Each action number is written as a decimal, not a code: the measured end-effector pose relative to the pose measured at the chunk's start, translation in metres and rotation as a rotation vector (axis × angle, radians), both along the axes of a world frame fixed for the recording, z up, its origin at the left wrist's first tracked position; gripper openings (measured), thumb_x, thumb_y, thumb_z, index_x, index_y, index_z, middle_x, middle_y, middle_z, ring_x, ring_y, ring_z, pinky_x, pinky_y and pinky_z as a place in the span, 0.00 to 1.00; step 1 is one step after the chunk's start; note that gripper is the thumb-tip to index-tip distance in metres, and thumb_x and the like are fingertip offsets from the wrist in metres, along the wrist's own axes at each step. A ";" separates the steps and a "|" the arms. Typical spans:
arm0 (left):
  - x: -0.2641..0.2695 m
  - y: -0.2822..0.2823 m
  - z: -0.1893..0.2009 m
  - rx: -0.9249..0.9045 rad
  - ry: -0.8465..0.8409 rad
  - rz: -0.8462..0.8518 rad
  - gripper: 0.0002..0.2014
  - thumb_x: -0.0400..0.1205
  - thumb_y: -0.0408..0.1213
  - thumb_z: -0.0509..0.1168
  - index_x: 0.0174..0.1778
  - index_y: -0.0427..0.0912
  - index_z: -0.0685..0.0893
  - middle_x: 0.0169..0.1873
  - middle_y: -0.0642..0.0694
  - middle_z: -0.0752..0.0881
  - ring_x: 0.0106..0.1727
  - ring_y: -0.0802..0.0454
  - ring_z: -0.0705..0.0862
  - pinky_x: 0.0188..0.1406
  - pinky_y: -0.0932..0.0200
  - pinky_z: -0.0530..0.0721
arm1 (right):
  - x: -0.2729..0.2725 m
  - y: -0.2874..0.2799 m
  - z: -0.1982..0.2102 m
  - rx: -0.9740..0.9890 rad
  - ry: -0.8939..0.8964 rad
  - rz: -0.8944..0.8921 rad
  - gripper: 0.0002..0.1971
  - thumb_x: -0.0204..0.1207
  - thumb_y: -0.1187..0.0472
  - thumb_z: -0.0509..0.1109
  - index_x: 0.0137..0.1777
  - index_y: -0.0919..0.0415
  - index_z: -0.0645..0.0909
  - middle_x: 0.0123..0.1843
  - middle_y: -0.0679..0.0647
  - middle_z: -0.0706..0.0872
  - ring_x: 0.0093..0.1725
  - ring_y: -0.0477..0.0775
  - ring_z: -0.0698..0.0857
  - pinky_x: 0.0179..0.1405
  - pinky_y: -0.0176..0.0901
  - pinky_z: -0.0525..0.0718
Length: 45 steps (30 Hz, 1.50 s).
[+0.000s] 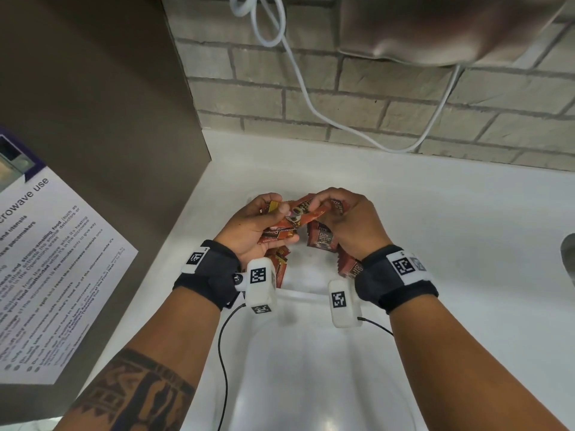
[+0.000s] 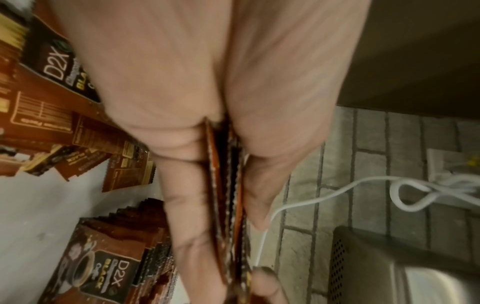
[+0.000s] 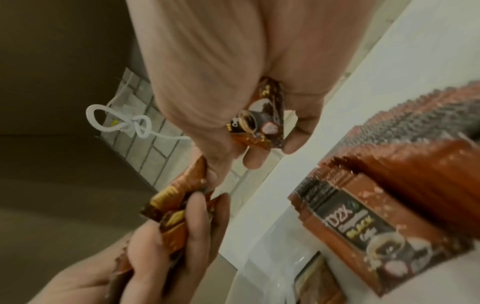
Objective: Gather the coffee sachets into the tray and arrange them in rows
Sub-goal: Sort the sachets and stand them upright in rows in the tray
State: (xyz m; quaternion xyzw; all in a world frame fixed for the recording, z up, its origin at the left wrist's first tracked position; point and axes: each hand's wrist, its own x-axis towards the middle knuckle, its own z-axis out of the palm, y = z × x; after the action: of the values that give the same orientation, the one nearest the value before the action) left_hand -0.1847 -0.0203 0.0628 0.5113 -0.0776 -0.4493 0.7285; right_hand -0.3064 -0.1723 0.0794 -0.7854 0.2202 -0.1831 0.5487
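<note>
Both hands meet over the far end of a white tray (image 1: 298, 294) on the counter. My left hand (image 1: 280, 213) grips a small stack of brown-orange coffee sachets (image 1: 277, 234); the left wrist view shows the stack (image 2: 226, 195) edge-on, clamped between fingers and thumb. My right hand (image 1: 314, 202) pinches one sachet (image 1: 312, 213) by its end, and in the right wrist view this sachet (image 3: 262, 123) sits between thumb and fingers. A row of sachets (image 1: 322, 241) stands on edge in the tray under the right hand, seen close as the row (image 3: 389, 205). More sachets (image 1: 280, 262) lie under the left wrist.
A brown cabinet side (image 1: 109, 119) with a microwave notice (image 1: 46, 275) walls off the left. A white cable (image 1: 311, 98) hangs down the brick wall behind. A metal appliance (image 1: 435, 26) overhangs at top right. A sink rim (image 1: 569, 253) shows at the right edge.
</note>
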 end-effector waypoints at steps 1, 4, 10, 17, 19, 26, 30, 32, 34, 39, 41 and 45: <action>-0.001 -0.001 0.000 0.000 -0.016 -0.009 0.11 0.84 0.29 0.68 0.59 0.44 0.78 0.54 0.38 0.88 0.49 0.42 0.92 0.38 0.50 0.91 | 0.000 0.003 0.000 0.034 -0.029 -0.012 0.11 0.79 0.73 0.70 0.45 0.57 0.89 0.47 0.52 0.92 0.43 0.63 0.91 0.49 0.63 0.90; -0.004 -0.005 0.000 -0.017 -0.028 0.017 0.12 0.82 0.26 0.69 0.56 0.46 0.78 0.54 0.38 0.89 0.49 0.41 0.92 0.37 0.49 0.91 | 0.000 0.008 0.000 0.154 -0.063 -0.105 0.10 0.82 0.72 0.67 0.55 0.59 0.87 0.44 0.52 0.92 0.38 0.60 0.90 0.45 0.55 0.91; -0.011 -0.011 -0.004 -0.065 -0.066 0.072 0.15 0.81 0.26 0.72 0.57 0.45 0.76 0.54 0.37 0.87 0.49 0.39 0.90 0.36 0.49 0.91 | 0.007 0.026 -0.001 0.728 -0.074 -0.091 0.13 0.81 0.50 0.73 0.58 0.58 0.83 0.47 0.54 0.92 0.45 0.52 0.91 0.43 0.45 0.89; -0.006 -0.004 0.002 -0.128 0.030 -0.025 0.10 0.85 0.25 0.62 0.57 0.42 0.82 0.57 0.35 0.86 0.50 0.36 0.90 0.37 0.43 0.92 | 0.013 0.020 0.000 0.790 -0.110 -0.144 0.15 0.83 0.69 0.67 0.68 0.60 0.82 0.58 0.61 0.90 0.56 0.61 0.90 0.55 0.61 0.88; -0.002 -0.001 0.002 -0.110 0.004 -0.013 0.12 0.84 0.22 0.62 0.57 0.42 0.82 0.58 0.34 0.84 0.51 0.35 0.89 0.36 0.45 0.92 | 0.012 0.014 0.001 0.777 -0.118 -0.165 0.19 0.82 0.74 0.63 0.69 0.59 0.81 0.58 0.61 0.91 0.55 0.60 0.90 0.51 0.57 0.91; -0.003 -0.001 0.002 -0.016 -0.207 -0.001 0.15 0.80 0.25 0.72 0.59 0.43 0.82 0.54 0.38 0.86 0.50 0.37 0.91 0.35 0.47 0.92 | 0.008 0.009 0.003 0.366 0.071 -0.073 0.17 0.76 0.57 0.79 0.63 0.59 0.85 0.49 0.55 0.91 0.41 0.52 0.90 0.33 0.41 0.88; -0.005 -0.001 0.003 -0.007 -0.209 -0.007 0.11 0.84 0.30 0.69 0.61 0.42 0.82 0.52 0.40 0.88 0.48 0.40 0.91 0.36 0.45 0.93 | 0.006 0.006 -0.001 0.309 0.093 -0.030 0.16 0.72 0.62 0.82 0.59 0.59 0.86 0.49 0.55 0.92 0.37 0.47 0.90 0.33 0.38 0.87; -0.005 0.000 0.003 0.022 -0.156 0.015 0.09 0.87 0.34 0.65 0.62 0.41 0.82 0.53 0.40 0.88 0.47 0.42 0.92 0.36 0.46 0.93 | 0.004 0.005 0.001 0.262 0.031 -0.049 0.11 0.74 0.68 0.80 0.55 0.60 0.87 0.46 0.53 0.90 0.32 0.41 0.87 0.30 0.38 0.86; -0.004 0.001 0.003 0.047 -0.074 0.035 0.09 0.88 0.35 0.63 0.63 0.39 0.82 0.51 0.38 0.89 0.44 0.43 0.93 0.35 0.48 0.92 | 0.003 0.003 0.002 0.205 -0.041 -0.029 0.09 0.74 0.74 0.77 0.46 0.60 0.88 0.44 0.52 0.90 0.40 0.46 0.88 0.45 0.49 0.91; -0.002 0.001 0.005 0.033 0.011 0.020 0.11 0.87 0.38 0.65 0.61 0.37 0.84 0.53 0.39 0.89 0.47 0.44 0.92 0.35 0.52 0.92 | 0.004 0.007 -0.004 0.017 -0.050 -0.068 0.14 0.72 0.79 0.73 0.37 0.60 0.89 0.45 0.48 0.87 0.41 0.39 0.86 0.42 0.36 0.88; -0.002 0.000 0.004 0.045 -0.029 0.008 0.09 0.86 0.35 0.67 0.61 0.38 0.84 0.54 0.38 0.88 0.47 0.44 0.92 0.36 0.53 0.92 | 0.003 0.012 -0.004 -0.047 -0.048 -0.107 0.14 0.71 0.80 0.72 0.38 0.60 0.90 0.49 0.51 0.87 0.43 0.35 0.84 0.39 0.24 0.80; -0.003 -0.002 0.001 0.048 -0.097 0.023 0.09 0.83 0.28 0.69 0.58 0.41 0.84 0.53 0.37 0.87 0.46 0.43 0.92 0.37 0.50 0.92 | 0.005 0.013 -0.007 0.089 -0.077 -0.188 0.11 0.80 0.74 0.67 0.50 0.61 0.89 0.47 0.56 0.91 0.39 0.42 0.88 0.40 0.36 0.88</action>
State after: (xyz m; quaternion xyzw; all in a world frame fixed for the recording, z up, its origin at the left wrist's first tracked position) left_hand -0.1874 -0.0225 0.0634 0.5506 -0.0963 -0.4174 0.7165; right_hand -0.3013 -0.1593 0.0722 -0.7287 0.2793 -0.2538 0.5715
